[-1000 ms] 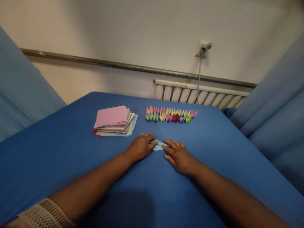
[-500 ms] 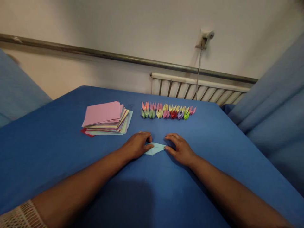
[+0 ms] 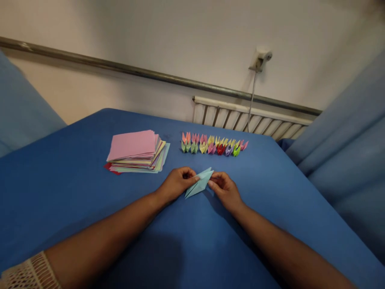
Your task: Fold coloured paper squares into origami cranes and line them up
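Pinching the half-folded pale-blue paper (image 3: 199, 184), left hand (image 3: 177, 184) and right hand (image 3: 225, 188) grip it mid-fold; creasing would need aligned edges.

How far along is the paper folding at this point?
Done: two rows of small folded paper pieces stand at the far side. In hand: left hand and right hand pinch a light blue paper, creased to a pointed shape, partly lifted off the blue cloth. Left: a thick stack of flat coloured sheets, pink on top, lies beside the rows.
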`<move>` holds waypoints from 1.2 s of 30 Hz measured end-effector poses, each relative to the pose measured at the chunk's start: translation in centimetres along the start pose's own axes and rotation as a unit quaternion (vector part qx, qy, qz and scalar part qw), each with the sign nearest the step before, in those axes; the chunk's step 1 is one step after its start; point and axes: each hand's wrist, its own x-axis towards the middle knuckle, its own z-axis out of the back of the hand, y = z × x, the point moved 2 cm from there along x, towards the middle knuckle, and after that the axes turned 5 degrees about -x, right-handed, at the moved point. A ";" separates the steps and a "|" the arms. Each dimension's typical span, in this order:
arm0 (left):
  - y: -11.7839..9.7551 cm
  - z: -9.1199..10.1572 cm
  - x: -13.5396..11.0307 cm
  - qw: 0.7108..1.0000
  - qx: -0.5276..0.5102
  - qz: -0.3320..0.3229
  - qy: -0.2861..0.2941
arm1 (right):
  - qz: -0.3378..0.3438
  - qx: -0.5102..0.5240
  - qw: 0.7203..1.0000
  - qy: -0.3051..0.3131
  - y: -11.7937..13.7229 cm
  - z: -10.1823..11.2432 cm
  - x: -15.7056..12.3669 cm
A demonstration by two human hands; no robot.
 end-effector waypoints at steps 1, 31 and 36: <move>-0.1 0.0 0.0 0.999 -0.040 0.006 -0.021 | -0.008 0.049 0.999 -0.017 0.1 -0.7 0.1; -0.3 -0.6 -1.2 0.999 -0.043 -0.029 0.014 | -0.022 0.016 0.999 -0.036 0.7 -1.5 1.7; -0.5 -0.5 -1.1 0.996 -0.085 0.000 -0.041 | -0.006 0.050 0.999 -0.010 2.0 -1.6 1.1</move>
